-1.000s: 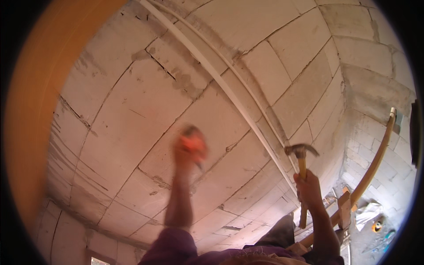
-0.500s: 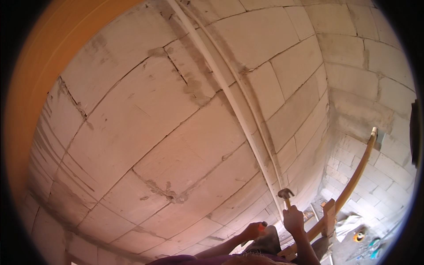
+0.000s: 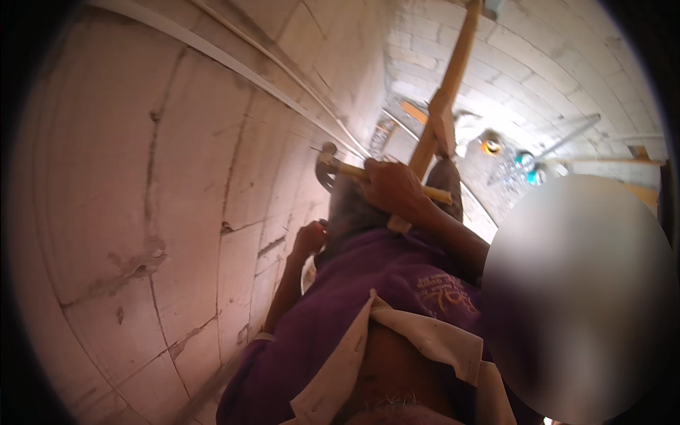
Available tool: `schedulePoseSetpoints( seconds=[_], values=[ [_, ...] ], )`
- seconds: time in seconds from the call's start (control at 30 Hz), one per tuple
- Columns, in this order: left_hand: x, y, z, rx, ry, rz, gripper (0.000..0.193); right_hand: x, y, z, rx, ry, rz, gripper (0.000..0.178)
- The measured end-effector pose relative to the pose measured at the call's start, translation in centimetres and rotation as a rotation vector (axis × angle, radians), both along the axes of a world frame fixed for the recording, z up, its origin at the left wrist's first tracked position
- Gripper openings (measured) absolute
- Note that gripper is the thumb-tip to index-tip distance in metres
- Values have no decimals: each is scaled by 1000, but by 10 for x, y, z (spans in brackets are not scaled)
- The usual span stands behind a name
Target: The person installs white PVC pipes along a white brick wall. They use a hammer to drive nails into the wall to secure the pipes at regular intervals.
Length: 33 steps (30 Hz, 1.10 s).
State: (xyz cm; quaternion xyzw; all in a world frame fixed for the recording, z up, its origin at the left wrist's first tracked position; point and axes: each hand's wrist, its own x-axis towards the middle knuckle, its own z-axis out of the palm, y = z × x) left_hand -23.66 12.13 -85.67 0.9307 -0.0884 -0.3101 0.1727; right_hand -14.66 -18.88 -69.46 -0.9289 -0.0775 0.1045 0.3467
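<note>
A claw hammer (image 3: 347, 168) lies in my right hand (image 3: 397, 188), which is wrapped round its wooden handle in front of my body. Its metal head points left, toward the block wall (image 3: 191, 212). Lower and to the left, my left hand (image 3: 309, 241) is closed close to the wall. A small dark bit shows at its fingers, but what it holds is too hidden to name.
Two pale strips (image 3: 269, 92) run along the wall. A wooden beam (image 3: 453, 71) slants up past my right hand. On the floor beyond lie an orange round item (image 3: 490, 145) and teal round items (image 3: 525, 161). A large blurred patch (image 3: 581, 297) covers the lower right.
The view has swung down and to the right, bringing my torso into sight. The hammer, upright before, now lies nearly level. The orange thing seen at my left hand no longer shows.
</note>
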Motion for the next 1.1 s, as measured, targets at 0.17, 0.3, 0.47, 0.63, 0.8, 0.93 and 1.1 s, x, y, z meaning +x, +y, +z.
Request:
schedulePoseSetpoints(
  seconds=[0.17,0.3,0.47,0.63,0.8,0.93,1.1],
  values=[
    [-2,6,-2,-107,9,323,40,-17,-11,13,-19,-7,-43,31],
    [-3,19,-19,-10,69,220,42,-25,-13,10,-22,-40,-35,31],
    [-7,19,-25,-17,115,264,41,-33,-17,-6,4,-174,-38,31],
    [-11,29,-47,-7,120,258,42,-31,-15,3,23,39,-105,32],
    [-23,45,-83,61,244,271,46,-32,-12,-6,-40,-2,-113,30],
    [-40,68,-107,126,277,150,43,-28,-13,-5,-44,9,-102,29],
    [-43,52,-53,-62,457,589,29,-29,-16,-8,-77,-170,-36,27]
  ],
)
